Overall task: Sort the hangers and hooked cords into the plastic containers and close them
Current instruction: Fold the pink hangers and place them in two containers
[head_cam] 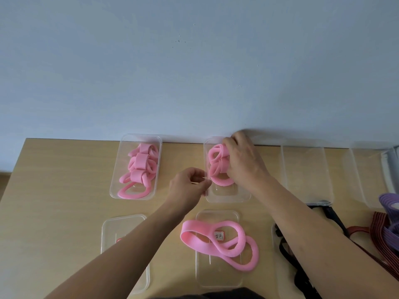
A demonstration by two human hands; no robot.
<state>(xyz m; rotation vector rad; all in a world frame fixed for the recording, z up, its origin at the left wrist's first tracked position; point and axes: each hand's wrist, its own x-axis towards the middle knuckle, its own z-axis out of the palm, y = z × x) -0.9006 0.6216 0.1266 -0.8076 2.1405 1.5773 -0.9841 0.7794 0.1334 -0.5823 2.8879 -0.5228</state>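
Pink and soft-looking, the looped hangers (218, 169) are sitting bunched in the far half of the middle container (226, 197), a clear tub standing at the far edge of the worktop (64, 180). The right hand (244, 160) is reaching in from the right, its fingers curling over the top of the bunch and gripping it. The left hand (187, 183) is sitting at the tub's left wall with its fingers curled. Thumb and forefinger appear to be pinching the rim, though the clear plastic is making that contact hard to read.

To do this step well, the bunch probably needs pressing flat and low, below the rim, so that a lid can seat all round. The left hand is best kept steadying the light tub, which looks likely to skid. Space is worth leaving at the near end, since a loose pink loop (218, 244) is lying near, across a flat lid (216, 279), waiting its turn.

The hangers are looking matt and foam-like, flat as ribbon in some stretches and rounded in others, and they are likely to spring back once released. The tubs are thin, glossy, round-cornered rectangles. The left container (116, 190) is holding its own pink bundle (141, 167). An empty tub (306, 169) is standing to the right, and a second lid (121, 223) is lying near left. Black straps (302, 277) and purple and red cords (388, 203) are lying at the right edge.
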